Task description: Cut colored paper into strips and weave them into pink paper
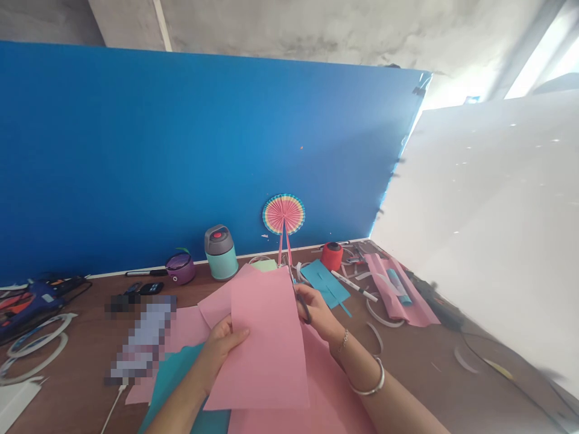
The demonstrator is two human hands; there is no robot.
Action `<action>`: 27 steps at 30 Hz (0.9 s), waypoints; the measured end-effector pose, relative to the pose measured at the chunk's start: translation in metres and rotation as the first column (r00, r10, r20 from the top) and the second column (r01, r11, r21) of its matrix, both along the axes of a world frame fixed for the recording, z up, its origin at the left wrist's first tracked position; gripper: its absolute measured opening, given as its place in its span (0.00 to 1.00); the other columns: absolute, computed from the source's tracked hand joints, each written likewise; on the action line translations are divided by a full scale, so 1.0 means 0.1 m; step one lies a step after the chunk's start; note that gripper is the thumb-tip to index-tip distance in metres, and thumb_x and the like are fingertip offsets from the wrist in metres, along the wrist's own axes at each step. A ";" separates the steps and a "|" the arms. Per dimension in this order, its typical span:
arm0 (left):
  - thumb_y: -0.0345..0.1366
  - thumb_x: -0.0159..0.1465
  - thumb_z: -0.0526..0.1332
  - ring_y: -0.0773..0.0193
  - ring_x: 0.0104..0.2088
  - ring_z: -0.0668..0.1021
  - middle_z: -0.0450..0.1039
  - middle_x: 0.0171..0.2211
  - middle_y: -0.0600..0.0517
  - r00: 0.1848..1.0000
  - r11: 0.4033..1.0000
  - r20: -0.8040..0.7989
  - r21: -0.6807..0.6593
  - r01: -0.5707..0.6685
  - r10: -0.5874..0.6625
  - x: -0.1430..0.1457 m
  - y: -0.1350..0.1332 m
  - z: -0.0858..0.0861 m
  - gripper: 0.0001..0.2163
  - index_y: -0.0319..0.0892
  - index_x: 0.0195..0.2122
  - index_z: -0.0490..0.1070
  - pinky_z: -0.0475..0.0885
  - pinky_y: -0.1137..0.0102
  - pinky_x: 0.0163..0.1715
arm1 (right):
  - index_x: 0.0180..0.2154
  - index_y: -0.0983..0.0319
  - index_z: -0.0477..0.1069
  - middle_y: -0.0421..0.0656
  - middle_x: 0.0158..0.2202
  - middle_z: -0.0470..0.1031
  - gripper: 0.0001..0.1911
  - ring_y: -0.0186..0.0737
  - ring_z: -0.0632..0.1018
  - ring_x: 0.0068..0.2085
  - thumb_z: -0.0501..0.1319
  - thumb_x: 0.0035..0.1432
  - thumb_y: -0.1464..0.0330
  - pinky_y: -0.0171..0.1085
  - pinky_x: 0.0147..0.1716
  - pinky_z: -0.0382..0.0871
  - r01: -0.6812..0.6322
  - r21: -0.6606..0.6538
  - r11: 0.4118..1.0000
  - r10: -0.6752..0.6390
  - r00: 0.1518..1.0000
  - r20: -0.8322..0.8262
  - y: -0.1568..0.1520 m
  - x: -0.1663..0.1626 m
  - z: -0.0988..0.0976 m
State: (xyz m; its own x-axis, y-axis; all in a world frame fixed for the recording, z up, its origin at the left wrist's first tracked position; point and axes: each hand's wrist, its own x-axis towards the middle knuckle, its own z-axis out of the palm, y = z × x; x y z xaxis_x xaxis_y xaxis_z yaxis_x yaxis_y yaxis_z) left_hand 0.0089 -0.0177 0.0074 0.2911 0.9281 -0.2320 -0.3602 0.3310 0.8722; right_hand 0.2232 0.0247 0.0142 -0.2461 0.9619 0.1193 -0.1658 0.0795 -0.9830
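Note:
A sheet of pink paper (266, 355) is held up over the table, its left edge pinched by my left hand (224, 343) with the thumb on top. On its right side, my right hand (316, 310) has its fingers wrapped round a pair of scissors (304, 307) with dark handles. The scissor blades lie along the paper's upper right edge; how far they are parted I cannot make out. Below the held sheet lie more pink paper (335, 386) and some teal paper (174, 374).
A round folded paper fan (284, 214) stands against the blue partition (181, 150). Nearby are a teal flask (221, 259), a purple pot (180, 268), a red container (332, 257), a blue paper piece (323, 280) and a white marker (355, 286). A pixelated phone-like object (147, 337) lies left.

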 end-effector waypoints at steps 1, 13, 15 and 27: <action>0.37 0.49 0.69 0.52 0.37 0.80 0.79 0.36 0.46 1.000 1.000 0.003 0.000 0.002 -0.002 0.00 0.00 0.00 0.16 0.40 0.38 0.71 0.73 0.62 0.37 | 0.27 0.62 0.69 0.34 0.20 0.61 0.05 0.25 0.57 0.18 0.61 0.42 0.69 0.29 0.16 0.52 0.003 0.000 1.000 -0.003 1.000 0.000 0.00 0.00 0.00; 0.38 0.47 0.70 0.52 0.36 0.80 0.79 0.35 0.47 1.000 0.999 -0.010 -0.022 -0.026 0.026 0.02 -0.01 0.01 0.16 0.41 0.35 0.71 0.73 0.62 0.36 | 0.26 0.63 0.68 0.33 0.16 0.60 0.09 0.25 0.58 0.16 0.64 0.43 0.64 0.28 0.14 0.51 0.055 -0.025 0.998 -0.055 0.998 0.026 -0.01 -0.02 0.02; 0.38 0.46 0.71 0.51 0.36 0.80 0.79 0.35 0.47 0.999 0.999 -0.022 -0.029 -0.034 0.034 0.03 -0.01 0.01 0.16 0.41 0.34 0.70 0.73 0.62 0.35 | 0.27 0.63 0.69 0.33 0.16 0.61 0.07 0.25 0.59 0.16 0.63 0.45 0.66 0.28 0.14 0.50 0.075 -0.012 0.997 -0.075 0.996 0.041 0.00 -0.01 0.01; 0.38 0.46 0.71 0.52 0.36 0.80 0.79 0.35 0.46 0.999 0.999 -0.027 -0.017 -0.029 0.029 0.02 0.01 0.00 0.18 0.40 0.37 0.71 0.73 0.62 0.37 | 0.26 0.63 0.67 0.34 0.20 0.61 0.04 0.25 0.60 0.18 0.61 0.44 0.69 0.28 0.15 0.52 0.042 -0.011 0.999 -0.042 0.998 0.041 -0.03 -0.02 0.02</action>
